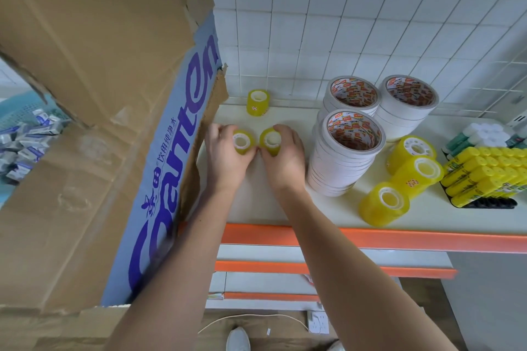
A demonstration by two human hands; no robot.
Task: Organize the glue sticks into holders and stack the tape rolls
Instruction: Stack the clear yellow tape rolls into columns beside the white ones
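Observation:
My left hand [225, 155] grips a small yellow tape stack [244, 142] standing on the white shelf [285, 208]. Right beside it, my right hand [285, 157] grips a second small yellow tape stack [271, 141]. A third small yellow stack [258, 102] stands alone at the back near the wall. Three tall stacks of white tape rolls [342, 157] rise to the right of my hands. Three larger yellow tape rolls [399, 179] lie tilted further right. Yellow glue sticks [482, 177] lie packed in a black holder at the far right.
A big cardboard box [99, 122] with purple lettering leans against the shelf's left end. White-capped green glue sticks [482, 134] sit behind the yellow ones. The shelf has an orange front edge [370, 236], with lower shelves beneath. A white tiled wall [342, 23] backs it.

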